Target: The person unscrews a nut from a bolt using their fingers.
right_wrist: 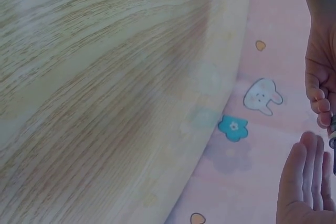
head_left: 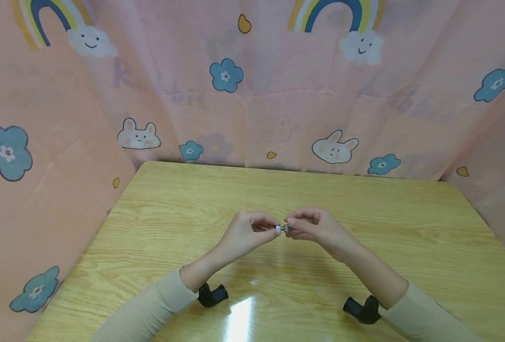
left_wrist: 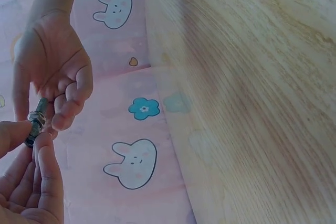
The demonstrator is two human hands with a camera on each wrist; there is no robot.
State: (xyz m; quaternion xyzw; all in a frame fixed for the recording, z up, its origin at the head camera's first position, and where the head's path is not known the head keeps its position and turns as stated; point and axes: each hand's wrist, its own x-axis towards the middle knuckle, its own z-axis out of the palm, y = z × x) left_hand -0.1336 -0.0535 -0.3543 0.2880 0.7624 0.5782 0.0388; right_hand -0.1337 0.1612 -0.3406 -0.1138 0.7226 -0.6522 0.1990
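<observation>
A small metal bolt [head_left: 281,228] is held level between both hands above the middle of the table. My left hand [head_left: 247,232] pinches it by the head end between thumb and fingertips. Partway along the thread sits a nut [left_wrist: 37,117], with what look like washers against it. From the other side my right hand [head_left: 318,228] has its thumb and fingertips at the nut. In the left wrist view the bolt's threaded tip points toward the right palm. The right wrist view shows the right fingers [right_wrist: 304,166] fairly straight beside the bolt, which is cut off at the frame's edge.
The wood-grain table [head_left: 171,204] spreads beneath both arms, with a bright reflection near its front. A pink patterned cloth [head_left: 269,118] hangs behind it and at both sides. Black curved devices [head_left: 212,295] are worn at both wrists, close over the tabletop.
</observation>
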